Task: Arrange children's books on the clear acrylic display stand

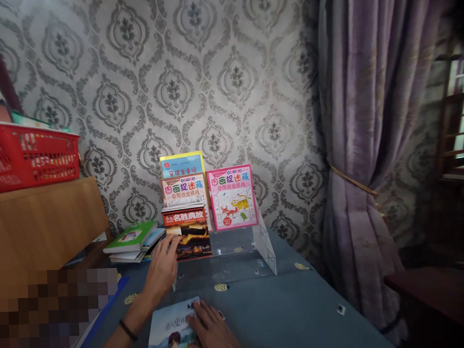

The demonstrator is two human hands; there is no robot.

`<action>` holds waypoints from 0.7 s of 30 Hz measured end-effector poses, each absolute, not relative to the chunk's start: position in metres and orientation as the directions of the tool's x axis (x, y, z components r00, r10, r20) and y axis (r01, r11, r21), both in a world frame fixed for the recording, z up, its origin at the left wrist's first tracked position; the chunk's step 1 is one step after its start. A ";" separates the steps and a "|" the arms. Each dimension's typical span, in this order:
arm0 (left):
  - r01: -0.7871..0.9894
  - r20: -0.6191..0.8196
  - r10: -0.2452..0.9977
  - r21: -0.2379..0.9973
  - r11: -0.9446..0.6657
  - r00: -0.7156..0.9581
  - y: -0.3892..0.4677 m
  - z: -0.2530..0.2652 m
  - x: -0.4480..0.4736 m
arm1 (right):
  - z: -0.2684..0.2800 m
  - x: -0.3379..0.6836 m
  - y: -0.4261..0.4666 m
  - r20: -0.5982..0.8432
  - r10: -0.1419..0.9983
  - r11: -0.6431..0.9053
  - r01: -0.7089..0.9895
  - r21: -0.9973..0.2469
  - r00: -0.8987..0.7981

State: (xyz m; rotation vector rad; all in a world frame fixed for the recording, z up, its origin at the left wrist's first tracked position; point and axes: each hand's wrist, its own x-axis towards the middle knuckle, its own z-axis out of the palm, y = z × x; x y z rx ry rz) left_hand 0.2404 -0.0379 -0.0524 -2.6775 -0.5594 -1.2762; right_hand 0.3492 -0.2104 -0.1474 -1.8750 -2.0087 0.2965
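At the left side of a clear acrylic book stand (265, 244), my left hand (164, 260) grips the left edge of a dark, red-topped book (192, 239) standing on the front tier. Its thumb lies over the cover, and the other fingers are partly hidden at the edge. My right hand (214, 329) rests flat, fingers extended, on a pale blue book (165, 328) with a drawn figure, lying on the table. Behind the dark book stand a pinkish-brown book (183, 191) and a yellow-edged blue book (180, 163). A pink book (233, 198) stands to their right.
A small pile of books (133, 238) with a green one on top lies left of the stand. A red basket (33, 155) sits on a wooden cabinet (47, 221) at the left. Grey-blue cloth (275, 314) covers the table. A purple curtain (360, 139) hangs at the right.
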 end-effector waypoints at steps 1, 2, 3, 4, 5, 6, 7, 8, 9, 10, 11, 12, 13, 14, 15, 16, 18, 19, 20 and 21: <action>0.381 0.771 0.275 0.045 -0.924 0.575 -0.038 -0.053 0.239 | -0.150 0.350 -0.208 0.122 0.992 0.088 0.918 -0.386 -0.044; 0.380 0.772 0.273 0.044 -0.924 0.575 -0.038 -0.054 0.238 | -0.155 0.352 -0.205 0.119 0.992 0.090 0.926 -0.366 -0.050; 0.378 0.773 0.270 0.041 -0.925 0.574 -0.038 -0.055 0.238 | -0.160 0.354 -0.201 0.121 0.991 0.097 0.934 -0.343 -0.058; 0.376 0.775 0.266 0.040 -0.926 0.573 -0.037 -0.055 0.237 | -0.166 0.356 -0.197 0.129 0.989 0.108 0.942 -0.318 -0.070; 0.374 0.777 0.264 0.039 -0.926 0.572 -0.036 -0.056 0.237 | -0.174 0.359 -0.192 0.147 0.986 0.123 0.948 -0.293 -0.083; 0.373 0.774 0.264 0.039 -0.927 0.575 -0.035 -0.056 0.237 | -0.183 0.362 -0.187 0.176 0.980 0.140 0.953 -0.267 -0.094; 0.373 0.771 0.267 0.041 -0.927 0.578 -0.034 -0.056 0.236 | -0.193 0.365 -0.182 0.216 0.971 0.155 0.958 -0.242 -0.103; 0.374 0.766 0.273 0.046 -0.926 0.582 -0.033 -0.056 0.236 | -0.203 0.369 -0.177 0.264 0.958 0.170 0.962 -0.212 -0.111; 0.374 0.759 0.280 0.053 -0.926 0.587 -0.032 -0.057 0.235 | -0.213 0.372 -0.173 0.315 0.941 0.185 0.967 -0.176 -0.122; 0.374 0.751 0.290 0.063 -0.925 0.593 -0.032 -0.059 0.233 | -0.222 0.374 -0.170 0.375 0.917 0.198 0.971 -0.132 -0.136; 0.378 0.742 0.306 0.077 -0.922 0.597 -0.032 -0.062 0.230 | -0.231 0.376 -0.167 0.447 0.882 0.206 0.975 -0.083 -0.148; 0.386 0.727 0.329 0.095 -0.918 0.603 -0.033 -0.068 0.225 | -0.238 0.378 -0.164 0.522 0.838 0.209 0.977 -0.034 -0.161; 0.402 0.703 0.361 0.117 -0.908 0.613 -0.033 -0.075 0.219 | -0.243 0.379 -0.163 0.589 0.789 0.211 0.978 0.008 -0.175; 0.431 0.670 0.409 0.144 -0.891 0.620 -0.035 -0.085 0.211 | -0.247 0.380 -0.162 0.642 0.744 0.212 0.976 0.039 -0.187; 0.470 0.616 0.466 0.172 -0.866 0.634 -0.036 -0.096 0.201 | -0.249 0.380 -0.162 0.674 0.712 0.216 0.975 0.059 -0.199; 0.529 0.556 0.540 0.200 -0.825 0.632 -0.037 -0.109 0.190 | -0.249 0.380 -0.162 0.687 0.695 0.225 0.972 0.071 -0.211; 0.660 0.385 0.695 0.244 -0.711 0.607 -0.038 -0.135 0.167 | -0.248 0.381 -0.163 0.681 0.695 0.243 0.967 0.082 -0.232; 0.701 0.293 0.749 0.267 -0.661 0.594 -0.039 -0.146 0.156 | -0.247 0.381 -0.163 0.679 0.694 0.243 0.966 0.091 -0.239; 0.718 0.216 0.777 0.296 -0.630 0.592 -0.039 -0.156 0.146 | -0.247 0.382 -0.164 0.682 0.689 0.240 0.965 0.105 -0.245; 0.722 0.166 0.789 0.326 -0.610 0.592 -0.040 -0.164 0.139 | -0.247 0.382 -0.164 0.691 0.678 0.232 0.965 0.120 -0.248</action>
